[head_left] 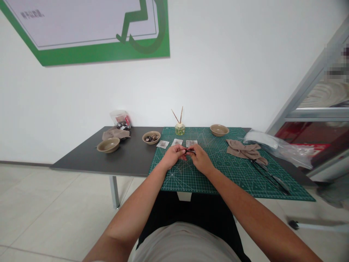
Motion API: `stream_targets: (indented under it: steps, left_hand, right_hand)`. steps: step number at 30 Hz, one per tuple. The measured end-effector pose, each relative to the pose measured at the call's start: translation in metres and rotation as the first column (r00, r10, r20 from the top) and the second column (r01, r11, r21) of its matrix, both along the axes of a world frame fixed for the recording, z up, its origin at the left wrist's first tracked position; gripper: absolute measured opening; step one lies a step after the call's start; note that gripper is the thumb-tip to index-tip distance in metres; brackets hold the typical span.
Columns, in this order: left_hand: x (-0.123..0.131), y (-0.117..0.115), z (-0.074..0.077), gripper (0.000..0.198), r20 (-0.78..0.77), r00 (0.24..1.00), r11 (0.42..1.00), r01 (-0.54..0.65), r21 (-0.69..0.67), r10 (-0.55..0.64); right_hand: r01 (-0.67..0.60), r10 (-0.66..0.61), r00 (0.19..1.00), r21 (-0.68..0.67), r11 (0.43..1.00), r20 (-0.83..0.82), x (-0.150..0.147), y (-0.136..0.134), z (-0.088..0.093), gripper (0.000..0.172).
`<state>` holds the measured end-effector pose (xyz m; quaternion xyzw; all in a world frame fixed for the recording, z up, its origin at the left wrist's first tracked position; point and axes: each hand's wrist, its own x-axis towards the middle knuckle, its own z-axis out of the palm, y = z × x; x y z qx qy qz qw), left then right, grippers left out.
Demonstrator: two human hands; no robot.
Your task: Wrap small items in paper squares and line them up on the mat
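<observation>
Over the green cutting mat (218, 178), my left hand (173, 155) and my right hand (202, 159) meet with bent fingers. Both pinch a small, thin dark object (190, 150); its kind is too small to make out. Just beyond the fingers lie three small pale squares with dark marks: a left one (163, 144), a middle one (177, 142) and a right one (191, 143). To their left stands a tan bowl (144, 140) with dark and pale pebble-like pieces in it.
Behind stands a reed diffuser (180, 129), with another tan bowl (219, 130) to its right. A brown cloth (242, 148), dark long-handled tools (268, 175) and a clear plastic bag (280, 145) lie right. Leftward are a tan bowl (108, 145), a cloth (110, 133) and a clear container (120, 118).
</observation>
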<state>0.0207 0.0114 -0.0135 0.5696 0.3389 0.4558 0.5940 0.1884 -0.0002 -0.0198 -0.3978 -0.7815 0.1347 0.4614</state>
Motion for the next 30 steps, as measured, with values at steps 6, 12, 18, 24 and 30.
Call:
stream_targets:
  steps: [6, 12, 18, 24, 30]
  left_hand:
    - [-0.0010, 0.0023, -0.0031, 0.030, -0.014, 1.000, 1.000, 0.015, -0.007, -0.015]
    - [-0.0007, 0.0025, -0.0018, 0.033, 0.035, 0.999, 0.999, 0.033, -0.032, -0.032]
    - [-0.0009, 0.0025, -0.0029, 0.035, 0.048, 0.999, 0.999, 0.028, -0.041, -0.026]
    - [-0.0006, 0.0033, -0.0031, 0.033, 0.046, 0.999, 0.999, -0.012, -0.033, 0.014]
    - [0.0028, 0.0039, -0.0029, 0.033, 0.090, 0.980, 0.983, -0.175, -0.057, 0.179]
  right_hand:
    - [-0.059, 0.059, 0.998, 0.019, 0.998, 0.007, -0.0002, -0.0006, 0.0006, 0.011]
    - [-0.004, 0.005, 1.000, 0.032, 0.999, -0.017, -0.0006, -0.0019, -0.0008, 0.007]
    - [-0.047, 0.047, 0.999, 0.029, 0.998, -0.005, -0.0009, -0.0007, -0.0005, 0.008]
    - [0.018, -0.017, 0.999, 0.011, 1.000, -0.036, -0.0001, -0.0027, 0.0013, 0.003]
    - [0.196, -0.210, 0.963, -0.100, 0.976, -0.166, 0.0054, 0.0019, 0.0033, 0.015]
